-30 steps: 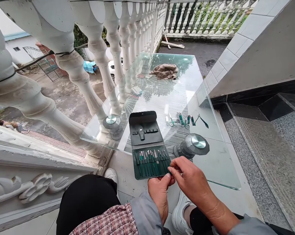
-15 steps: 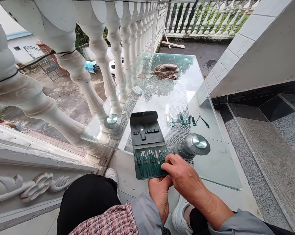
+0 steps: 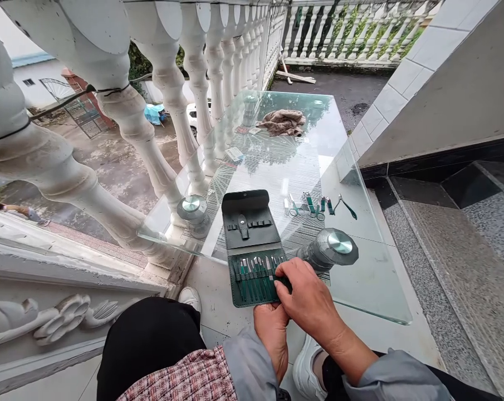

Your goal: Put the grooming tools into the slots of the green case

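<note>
A dark green manicure case [image 3: 252,236] lies unfolded, its upper part over the near edge of the glass table. Its lower panel carries a row of slim metal manicure tools [image 3: 254,278] with green handles under a strap. My left hand [image 3: 272,331] is closed on the panel's bottom edge from below. My right hand [image 3: 308,295] is bent over the panel's right side, fingertips pinched together at the end of the tool row; what lies between them is hidden. Beyond, on the glass, lie nail clippers [image 3: 309,201], small scissors [image 3: 294,207] and cuticle nippers [image 3: 346,206].
The glass table [image 3: 372,278] stands on thick pillars with round metal caps [image 3: 340,242]. A brown cloth [image 3: 282,121] and a small card [image 3: 235,154] lie farther back. White balusters [image 3: 168,89] line the left; stone steps [image 3: 439,239] rise at right.
My right hand has shifted slightly left and up over the right end of the tool row, its fingers rearranged. My left hand and the case have barely moved.
</note>
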Demonstrator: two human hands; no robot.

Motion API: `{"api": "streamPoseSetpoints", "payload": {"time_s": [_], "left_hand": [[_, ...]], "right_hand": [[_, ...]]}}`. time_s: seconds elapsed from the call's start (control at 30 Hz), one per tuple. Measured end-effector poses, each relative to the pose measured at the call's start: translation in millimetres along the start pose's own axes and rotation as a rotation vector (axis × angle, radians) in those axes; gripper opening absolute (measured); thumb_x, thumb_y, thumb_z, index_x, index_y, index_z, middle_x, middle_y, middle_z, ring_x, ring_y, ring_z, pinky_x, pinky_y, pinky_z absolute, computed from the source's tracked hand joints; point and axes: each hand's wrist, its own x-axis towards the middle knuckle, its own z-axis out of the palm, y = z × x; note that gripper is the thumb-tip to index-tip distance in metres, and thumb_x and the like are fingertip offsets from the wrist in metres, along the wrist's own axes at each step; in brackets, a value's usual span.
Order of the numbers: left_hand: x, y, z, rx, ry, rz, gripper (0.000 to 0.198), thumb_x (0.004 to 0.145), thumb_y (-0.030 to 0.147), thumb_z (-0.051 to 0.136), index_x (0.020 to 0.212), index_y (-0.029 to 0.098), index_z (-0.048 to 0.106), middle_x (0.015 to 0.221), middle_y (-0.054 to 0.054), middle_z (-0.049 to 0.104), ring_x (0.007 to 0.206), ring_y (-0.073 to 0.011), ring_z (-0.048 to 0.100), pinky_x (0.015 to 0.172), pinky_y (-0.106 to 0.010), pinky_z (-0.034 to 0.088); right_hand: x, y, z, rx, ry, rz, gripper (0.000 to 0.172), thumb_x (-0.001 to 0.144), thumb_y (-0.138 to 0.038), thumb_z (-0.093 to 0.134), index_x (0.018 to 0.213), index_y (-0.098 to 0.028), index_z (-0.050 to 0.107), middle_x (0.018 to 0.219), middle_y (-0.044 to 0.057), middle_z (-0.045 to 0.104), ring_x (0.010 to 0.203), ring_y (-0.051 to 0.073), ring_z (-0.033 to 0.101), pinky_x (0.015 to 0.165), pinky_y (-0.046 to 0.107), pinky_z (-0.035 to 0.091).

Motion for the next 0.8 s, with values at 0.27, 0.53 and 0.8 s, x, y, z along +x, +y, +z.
{"api": "streamPoseSetpoints", "payload": {"time_s": [0.27,0.53,0.8], "left_hand": [[-4,5,-1.0,-0.021,-0.011,-0.071,0.044,0.054,0.029,0.081,0.093,0.011,0.069,0.086,-0.009,0.068,0.083,-0.0207,0.061,0.076,-0.029,0.048],[-6,6,-3.9,-0.019,-0.028,-0.074,0.042,0.051,0.021,0.082,0.089,0.010,0.070,0.079,-0.008,0.067,0.075,-0.0176,0.060,0.070,-0.027,0.047],[-3,4,-5.5,-0.020,0.026,-0.102,0.041,0.053,0.022,0.080,0.091,0.010,0.069,0.082,-0.009,0.068,0.071,-0.0163,0.061,0.067,-0.027,0.049]], "right_hand": [[5,12,-9,0.234,-0.028,0.057,0.012,0.073,-0.018,0.048,0.083,-0.021,0.054,0.086,0.003,0.056,0.081,0.017,0.051,0.072,0.031,0.042],[-6,31,-14,0.179,-0.056,-0.044,0.016,0.082,-0.016,0.043,0.080,-0.021,0.058,0.082,0.004,0.057,0.080,0.017,0.052,0.072,0.032,0.042],[-8,30,-15,0.205,0.028,-0.086,0.016,0.086,-0.019,0.043,0.088,-0.022,0.058,0.087,0.005,0.059,0.086,0.019,0.052,0.077,0.034,0.042]]}}
